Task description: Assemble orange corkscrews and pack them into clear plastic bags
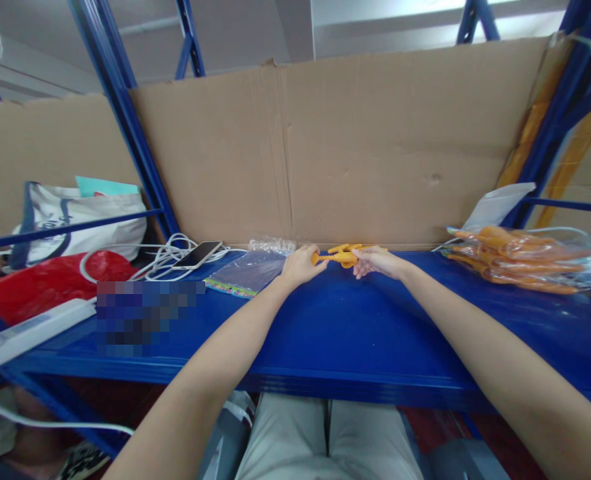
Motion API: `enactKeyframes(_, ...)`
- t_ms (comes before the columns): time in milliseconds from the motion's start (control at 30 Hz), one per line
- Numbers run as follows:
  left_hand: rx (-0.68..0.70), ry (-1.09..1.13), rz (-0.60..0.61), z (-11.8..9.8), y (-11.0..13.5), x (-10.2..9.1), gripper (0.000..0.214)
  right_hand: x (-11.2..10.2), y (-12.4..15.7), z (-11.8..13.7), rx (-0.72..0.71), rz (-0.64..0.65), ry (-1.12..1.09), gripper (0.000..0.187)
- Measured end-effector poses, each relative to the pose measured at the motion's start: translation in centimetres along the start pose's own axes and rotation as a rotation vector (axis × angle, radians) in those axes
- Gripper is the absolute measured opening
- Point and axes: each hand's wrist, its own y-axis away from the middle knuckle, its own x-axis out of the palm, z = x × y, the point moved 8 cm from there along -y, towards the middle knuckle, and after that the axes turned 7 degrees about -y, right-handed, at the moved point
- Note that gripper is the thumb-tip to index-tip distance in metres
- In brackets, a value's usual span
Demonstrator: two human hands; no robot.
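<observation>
Both hands hold an orange plastic piece [342, 257] just above the blue table, near its back edge. The piece is narrow, with a rounded left end; its exact kind is too small to tell. My left hand [302, 265] pinches the left end between thumb and fingers. At the right end, my right hand [381, 261] grips the piece with its fingertips. More orange plastic [350, 247] lies right behind, against the cardboard, partly hidden by the hands. Left of my left hand lies a clear plastic bag [250, 270] with a colourful printed strip.
A tall cardboard sheet [365, 147] closes off the back of the blue table [355, 333]. Clear bags of orange pieces [515, 260] lie at right. Leftward are a phone [198, 255], white cables [162, 260], a red bag [60, 280], a white power strip [40, 330] and a pixelated patch.
</observation>
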Motion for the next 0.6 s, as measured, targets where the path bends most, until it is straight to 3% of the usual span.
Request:
enactKeyframes(200, 0.010, 0.017, -0.008, -0.2, -0.1, -0.2, 0.024, 0.3, 0.0, 0.5, -0.020, -0.061, -0.006, 0.030)
enactKeyframes(333, 0.007, 0.065, -0.009, -0.5, -0.1, -0.2, 0.024, 0.4, -0.3, 1.5, -0.156, -0.191, 0.007, 0.019)
enactKeyframes(600, 0.010, 0.140, 0.006, -0.7, -0.3, 0.5, 0.028, -0.3, -0.1, 2.8, -0.382, -0.453, 0.343, 0.024)
